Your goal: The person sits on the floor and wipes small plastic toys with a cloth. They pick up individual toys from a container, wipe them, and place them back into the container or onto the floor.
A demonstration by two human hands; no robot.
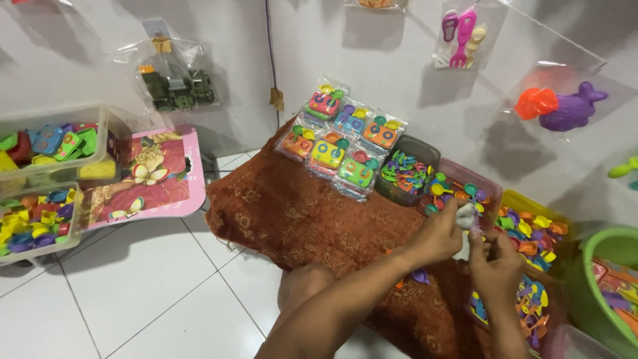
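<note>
Seven packed toy sets (pixel 340 136) lie finished on the brown cloth (pixel 299 213); bins of loose pieces (pixel 531 233) remain full, so we judge plenty left. Our left hand (pixel 440 234) and right hand (pixel 495 266) have fingers clamped on a clear plastic bag (pixel 468 214) above the cloth. Bag contents unreadable; the lower right bins are cut off.

Single head view, looking down, close range
</note>
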